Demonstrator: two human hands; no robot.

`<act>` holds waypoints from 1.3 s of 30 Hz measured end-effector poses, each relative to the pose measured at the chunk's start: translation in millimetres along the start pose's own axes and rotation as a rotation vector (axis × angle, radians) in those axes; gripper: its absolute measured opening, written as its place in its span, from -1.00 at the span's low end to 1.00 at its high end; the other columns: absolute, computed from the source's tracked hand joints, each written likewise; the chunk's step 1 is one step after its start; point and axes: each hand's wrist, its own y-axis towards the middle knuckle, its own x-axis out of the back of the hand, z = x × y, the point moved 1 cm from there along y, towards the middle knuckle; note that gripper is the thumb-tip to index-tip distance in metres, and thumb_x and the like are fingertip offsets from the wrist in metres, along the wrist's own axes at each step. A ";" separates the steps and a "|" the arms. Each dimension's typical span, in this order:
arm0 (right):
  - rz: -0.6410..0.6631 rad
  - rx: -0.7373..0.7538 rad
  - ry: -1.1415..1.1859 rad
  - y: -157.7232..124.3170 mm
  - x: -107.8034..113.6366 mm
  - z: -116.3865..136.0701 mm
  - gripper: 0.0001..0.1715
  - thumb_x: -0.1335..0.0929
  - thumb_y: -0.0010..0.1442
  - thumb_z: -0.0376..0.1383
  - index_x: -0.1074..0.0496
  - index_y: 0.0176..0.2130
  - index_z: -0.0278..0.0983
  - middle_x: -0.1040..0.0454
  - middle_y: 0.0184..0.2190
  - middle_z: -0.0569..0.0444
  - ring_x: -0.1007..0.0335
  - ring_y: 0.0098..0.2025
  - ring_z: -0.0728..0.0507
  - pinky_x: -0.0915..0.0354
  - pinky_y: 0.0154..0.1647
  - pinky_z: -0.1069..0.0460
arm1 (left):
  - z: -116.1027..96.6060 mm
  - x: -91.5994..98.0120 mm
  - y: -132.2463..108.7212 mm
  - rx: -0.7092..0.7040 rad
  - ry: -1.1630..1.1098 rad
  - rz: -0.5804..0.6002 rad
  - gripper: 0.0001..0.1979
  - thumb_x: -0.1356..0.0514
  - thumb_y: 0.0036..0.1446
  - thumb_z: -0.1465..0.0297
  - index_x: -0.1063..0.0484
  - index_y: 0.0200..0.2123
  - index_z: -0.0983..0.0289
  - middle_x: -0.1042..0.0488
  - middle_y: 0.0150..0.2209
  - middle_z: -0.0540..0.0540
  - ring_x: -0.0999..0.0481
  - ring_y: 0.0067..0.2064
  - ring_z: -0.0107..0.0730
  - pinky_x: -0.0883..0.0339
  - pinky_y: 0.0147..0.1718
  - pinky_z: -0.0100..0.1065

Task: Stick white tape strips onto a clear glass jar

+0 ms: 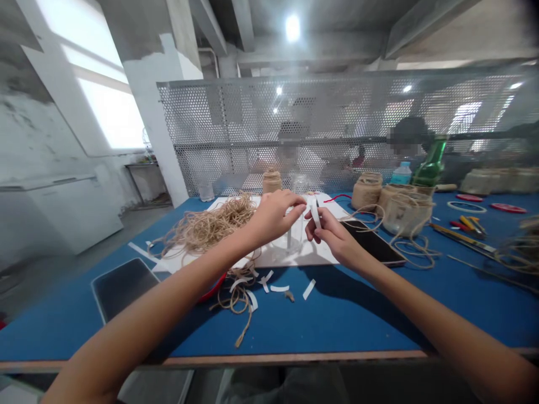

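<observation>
Blue tabletop [269, 314] holds a white sheet [324, 255]; right hand [332, 238] grip is clamped on a white strip [315, 213], left hand [273, 216] grip together just beside it.

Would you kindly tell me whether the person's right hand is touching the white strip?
Touching: the head view shows the right hand gripping the lower end of the white strip between its thumb and fingers.

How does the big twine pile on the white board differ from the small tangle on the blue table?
The pile is much larger than the tangle. The pile spills over the edge of the white board; the tangle lies on the blue table among white strips. Both are light brown twine.
</observation>
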 end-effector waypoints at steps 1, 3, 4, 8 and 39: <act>0.002 -0.004 -0.030 -0.7 -0.4 1.0 -0.74 -0.13 0.12 -0.43 -0.12 -0.15 -0.25 -0.25 -0.49 0.16 -0.13 -0.45 -0.02 -0.11 -0.37 0.02 | -3.2 0.3 0.5 -0.001 -0.026 -0.005 -0.81 -0.02 0.16 0.37 -0.41 -0.29 0.26 -0.47 -0.28 0.05 -0.38 -0.19 -0.35 -0.17 -0.17 -0.29; 0.010 -0.013 -0.080 -2.4 -1.3 4.2 -0.74 -0.13 0.13 -0.45 -0.13 -0.15 -0.25 -0.26 -0.48 0.16 -0.15 -0.42 -0.02 -0.11 -0.34 0.02 | -7.8 0.0 0.8 0.013 -0.074 -0.021 -0.84 -0.05 0.13 0.39 -0.41 -0.33 0.28 -0.47 -0.33 0.04 -0.38 -0.23 -0.38 -0.20 -0.21 -0.33; 0.015 -0.014 -0.102 -3.3 -1.8 6.2 -0.74 -0.12 0.13 -0.45 -0.13 -0.15 -0.25 -0.26 -0.47 0.16 -0.16 -0.41 -0.02 -0.11 -0.33 0.02 | -9.2 -0.3 0.6 0.027 -0.099 -0.032 -0.86 -0.06 0.11 0.40 -0.40 -0.35 0.29 -0.46 -0.35 0.04 -0.39 -0.26 -0.40 -0.21 -0.24 -0.34; 0.023 -0.008 -0.170 -5.5 -3.5 13.3 -0.75 -0.13 0.15 -0.46 -0.15 -0.15 -0.26 -0.28 -0.46 0.16 -0.18 -0.39 -0.01 -0.12 -0.29 0.01 | -12.4 -1.1 -1.4 0.077 -0.209 -0.057 -0.91 -0.08 0.08 0.45 -0.36 -0.40 0.31 -0.43 -0.39 0.03 -0.38 -0.32 -0.46 -0.22 -0.32 -0.40; -0.011 0.270 -1.000 -93.9 -93.6 55.7 -0.58 -0.19 0.16 -0.35 -0.21 0.02 -0.41 -0.43 -0.48 0.03 -0.29 -0.49 -0.11 -0.11 -0.44 0.02 | 34.9 19.4 -23.9 0.034 -0.065 0.144 -0.94 -0.07 0.08 0.44 -0.32 -0.41 0.29 -0.35 -0.07 0.15 -0.30 0.00 -0.29 -0.14 -0.01 -0.19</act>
